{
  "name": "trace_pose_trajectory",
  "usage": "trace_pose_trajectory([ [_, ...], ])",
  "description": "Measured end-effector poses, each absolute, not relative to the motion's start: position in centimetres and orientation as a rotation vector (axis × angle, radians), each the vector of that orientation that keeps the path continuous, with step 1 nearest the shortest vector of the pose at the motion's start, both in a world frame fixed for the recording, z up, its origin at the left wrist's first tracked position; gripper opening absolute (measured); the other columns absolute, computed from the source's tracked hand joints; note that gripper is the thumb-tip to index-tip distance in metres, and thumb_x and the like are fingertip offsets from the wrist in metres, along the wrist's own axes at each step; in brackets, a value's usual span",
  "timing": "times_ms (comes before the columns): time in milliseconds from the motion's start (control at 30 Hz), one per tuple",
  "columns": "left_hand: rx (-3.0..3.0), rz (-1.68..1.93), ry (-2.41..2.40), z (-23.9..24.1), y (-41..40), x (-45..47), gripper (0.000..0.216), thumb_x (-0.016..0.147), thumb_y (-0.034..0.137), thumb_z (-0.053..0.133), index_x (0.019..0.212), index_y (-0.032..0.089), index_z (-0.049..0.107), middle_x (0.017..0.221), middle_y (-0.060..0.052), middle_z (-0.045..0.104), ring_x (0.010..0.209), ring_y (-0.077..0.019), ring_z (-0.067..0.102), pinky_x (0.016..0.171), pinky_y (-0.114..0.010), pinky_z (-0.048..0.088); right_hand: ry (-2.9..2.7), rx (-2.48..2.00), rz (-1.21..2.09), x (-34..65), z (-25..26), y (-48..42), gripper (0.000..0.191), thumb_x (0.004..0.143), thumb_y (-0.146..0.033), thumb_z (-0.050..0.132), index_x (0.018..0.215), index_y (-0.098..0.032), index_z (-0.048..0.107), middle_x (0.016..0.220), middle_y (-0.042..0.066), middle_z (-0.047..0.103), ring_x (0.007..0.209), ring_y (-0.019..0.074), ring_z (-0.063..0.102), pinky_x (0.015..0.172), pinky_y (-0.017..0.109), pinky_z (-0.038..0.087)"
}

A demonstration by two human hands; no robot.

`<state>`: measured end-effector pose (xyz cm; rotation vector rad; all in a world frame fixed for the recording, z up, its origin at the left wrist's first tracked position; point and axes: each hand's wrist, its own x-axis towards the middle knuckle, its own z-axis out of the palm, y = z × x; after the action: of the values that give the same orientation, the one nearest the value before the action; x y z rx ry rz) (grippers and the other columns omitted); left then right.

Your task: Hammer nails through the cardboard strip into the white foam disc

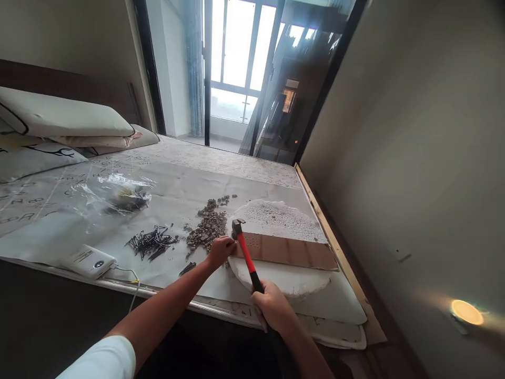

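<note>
My right hand (pixel 272 305) is closed round the handle of a claw hammer (pixel 248 252) with a red and black grip. The hammer's dark head is just above the fingers of my left hand (pixel 221 251). These fingers are pinched together at the left end of a brown board (pixel 292 251); what they hold, if anything, is too small to make out. Small dots, either holes or nail heads, mark the board near that end. Beneath the board lies a round white foam slab (pixel 276 279), its far part rough and pitted (pixel 276 218).
Left of the board lies a heap of grey gravel (pixel 207 226). Farther left are a pile of dark nails (pixel 152 242), a small bunch of nails (pixel 187 268), a clear plastic bag (pixel 126 195) and a white power bank (pixel 90 261) with a cable. Pillows (pixel 67 113) are stacked at the left.
</note>
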<state>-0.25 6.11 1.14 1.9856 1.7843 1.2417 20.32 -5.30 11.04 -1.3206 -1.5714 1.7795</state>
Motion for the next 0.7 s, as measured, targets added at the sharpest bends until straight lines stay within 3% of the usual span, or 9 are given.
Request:
trace_pose_trajectory([
  [200, 1.877, 1.273, 1.631, 0.9, 6.0, -0.5, 0.005, 0.07, 0.02, 0.057, 0.069, 0.016, 0.059, 0.059, 0.003, 0.05, 0.058, -0.0098, 0.045, 0.056, -0.022, 0.035, -1.603, -1.27, 1.718, 20.3, 11.2, -5.5, 0.007, 0.063, -0.016, 0.039, 0.068, -0.022, 0.038, 0.034, -0.013, 0.032, 0.023, 0.0074, 0.031, 0.027, 0.02, 0.022],
  [300, 1.705, 1.33, 1.537, 0.9, 5.6, -1.3, 0.014, 0.069, 0.022, 0.055, 0.082, 0.017, 0.056, 0.057, 0.006, 0.045, 0.052, -0.0084, 0.041, 0.052, -0.02, 0.034, -1.585, -1.321, 1.794, 20.0, 10.4, -5.1, 0.01, 0.06, -0.016, 0.038, 0.068, -0.022, 0.038, 0.035, -0.012, 0.034, 0.023, 0.0071, 0.031, 0.026, 0.02, 0.02],
  [700, 1.681, 1.357, 1.94, -1.1, -0.2, -8.7, 0.02, 0.072, 0.022, 0.044, 0.086, 0.017, 0.058, 0.068, 0.0, 0.056, 0.055, -0.012, 0.05, 0.054, -0.024, 0.041, -1.593, -1.347, 1.78, 20.1, 9.3, -5.8, 0.008, 0.062, -0.02, 0.038, 0.07, -0.022, 0.037, 0.037, -0.012, 0.033, 0.024, 0.0072, 0.03, 0.027, 0.021, 0.021],
])
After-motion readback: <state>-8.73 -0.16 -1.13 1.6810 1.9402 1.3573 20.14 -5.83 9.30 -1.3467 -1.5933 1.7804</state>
